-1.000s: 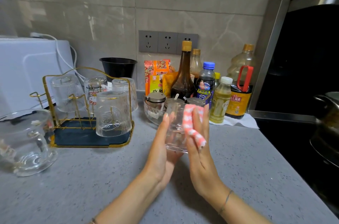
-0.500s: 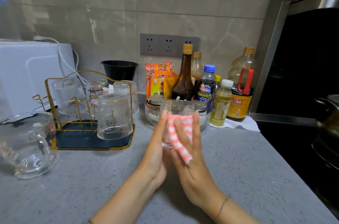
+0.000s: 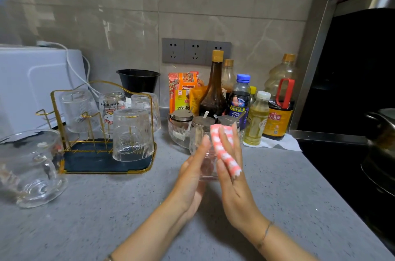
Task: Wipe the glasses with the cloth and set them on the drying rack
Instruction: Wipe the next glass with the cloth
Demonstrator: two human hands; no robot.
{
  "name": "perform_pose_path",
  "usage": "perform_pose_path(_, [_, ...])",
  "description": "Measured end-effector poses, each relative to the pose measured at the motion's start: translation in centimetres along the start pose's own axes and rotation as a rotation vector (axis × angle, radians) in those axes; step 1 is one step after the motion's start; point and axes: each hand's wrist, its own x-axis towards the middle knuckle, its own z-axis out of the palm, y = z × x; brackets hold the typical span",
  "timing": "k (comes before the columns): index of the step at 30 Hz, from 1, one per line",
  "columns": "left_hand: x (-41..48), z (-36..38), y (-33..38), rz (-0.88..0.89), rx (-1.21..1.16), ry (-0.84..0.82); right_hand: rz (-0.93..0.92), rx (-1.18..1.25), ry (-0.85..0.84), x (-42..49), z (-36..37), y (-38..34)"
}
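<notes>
Left hand [image 3: 192,177]: fingers straight and together, palm flat against the left side of the glass.
Right hand [image 3: 233,184]: fingers also straight, not curled, pressing the cloth on the right side of the glass.
Glass [image 3: 197,141]: clear, held between the two palms above the grey counter [image 3: 106,207], apart from the rack.
Cloth [image 3: 223,149]: pink and white checks, folded, lying along the right fingers.
Jug [image 3: 32,166]: clear glass, on the counter at far left.
Drying rack [image 3: 102,172]: gold wire, left of the hands; four ribbed glasses [image 3: 132,134] stand upside down on it.
Behind: a glass bowl [image 3: 177,139] with small jars, then sauce bottles [image 3: 213,94] by the tiled wall.
</notes>
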Motion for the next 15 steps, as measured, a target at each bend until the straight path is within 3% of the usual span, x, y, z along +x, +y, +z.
perform_pose_path(7, [0.6,-1.0,1.5,-0.027,-0.047,0.215,0.042,-0.063,-0.255,-1.2,0.8,-0.4])
perform_pose_path(15, [0.2,-0.8,1.6,-0.064,-0.027,-0.005,0.054,0.028,-0.096,-0.4,0.5,-0.5])
